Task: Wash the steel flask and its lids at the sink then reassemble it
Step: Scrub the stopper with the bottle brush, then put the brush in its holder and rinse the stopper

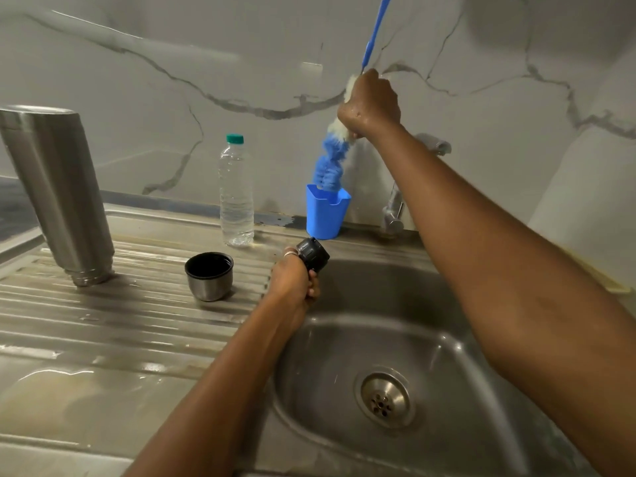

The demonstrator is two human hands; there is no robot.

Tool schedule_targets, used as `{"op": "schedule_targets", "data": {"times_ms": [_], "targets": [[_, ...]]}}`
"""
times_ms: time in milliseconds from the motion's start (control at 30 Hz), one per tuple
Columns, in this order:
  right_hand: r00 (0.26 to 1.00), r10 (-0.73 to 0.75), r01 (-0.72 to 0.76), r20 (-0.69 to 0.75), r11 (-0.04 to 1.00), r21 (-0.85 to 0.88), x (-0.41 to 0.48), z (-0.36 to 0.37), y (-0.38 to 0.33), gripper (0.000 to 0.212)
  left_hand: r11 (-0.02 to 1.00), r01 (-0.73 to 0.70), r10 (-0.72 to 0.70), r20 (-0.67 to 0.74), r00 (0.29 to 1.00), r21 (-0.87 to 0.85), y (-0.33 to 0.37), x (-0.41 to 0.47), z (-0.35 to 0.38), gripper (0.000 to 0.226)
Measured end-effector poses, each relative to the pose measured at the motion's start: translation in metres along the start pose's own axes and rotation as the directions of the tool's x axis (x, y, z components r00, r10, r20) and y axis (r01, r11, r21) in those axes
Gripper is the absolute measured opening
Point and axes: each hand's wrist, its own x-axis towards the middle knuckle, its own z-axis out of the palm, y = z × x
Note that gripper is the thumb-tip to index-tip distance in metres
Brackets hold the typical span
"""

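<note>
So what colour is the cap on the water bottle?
Green; the bottle cap shows best in the head view.

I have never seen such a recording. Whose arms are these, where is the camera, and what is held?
No machine: the grips are a person's bare hands, filmed by one camera on the head, looking down. The left grip holds a black round screw lid by the steel sink. The right grip clasps the bristles of a blue long-handled bottle brush, whose tip sits in a blue plastic cup. On the draining board stand an upturned steel flask, a steel cup lid and a clear plastic water bottle.
</note>
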Motion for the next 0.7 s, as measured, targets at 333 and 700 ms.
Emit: {"op": "schedule_targets", "data": {"times_ms": [333,700], "targets": [[0.985,0.058,-0.052,0.163,0.998,-0.045,-0.002,0.062,0.022,0.04,1.0,0.011,-0.011,0.041,0.999,-0.003,-0.003,0.0,0.006,0.035],[0.972,0.13,-0.148,0.197,0.986,0.08,-0.009,0.079,0.039,0.034,1.0,0.005,-0.006,0.048,0.999,0.021,-0.001,-0.001,0.004,0.035]]}}
